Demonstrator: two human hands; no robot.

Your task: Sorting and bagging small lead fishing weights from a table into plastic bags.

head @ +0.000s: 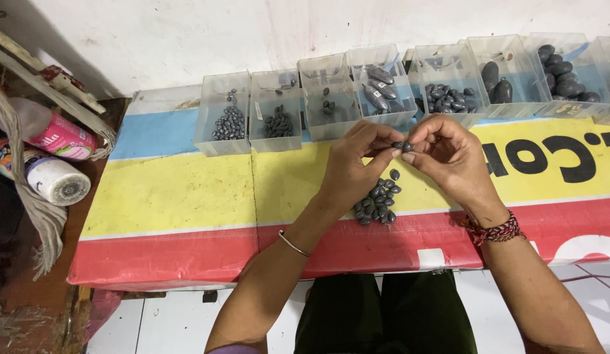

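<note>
Both hands meet in the middle over the counter, which has a blue, yellow and red banner spread over it. The left hand and right hand are pinched together fingertip to fingertip on a couple of small dark lead sinkers, held just above the surface. From this angle I can't tell which hand has which piece, both sets of fingers are closed on them.

Right below the hands, on the yellow stripe running into the red, sits a loose pile of sinkers, same dark grey oval shape, with one lying a bit apart at the far edge of the pile.

Along the far side of the counter, against the white wall, there's a row of clear plastic bins. The ones at the left hold tiny sinkers, and going right the weights get bigger, with the far right bin holding chunky rounded ones. One middle bin has long torpedo-shaped ones.

There's a thin metal bangle on the left wrist and a red braided thread bracelet on the right.

Off to the left of the counter, a pink bottle lies on its side, with a white-capped jar just near of it.
</note>
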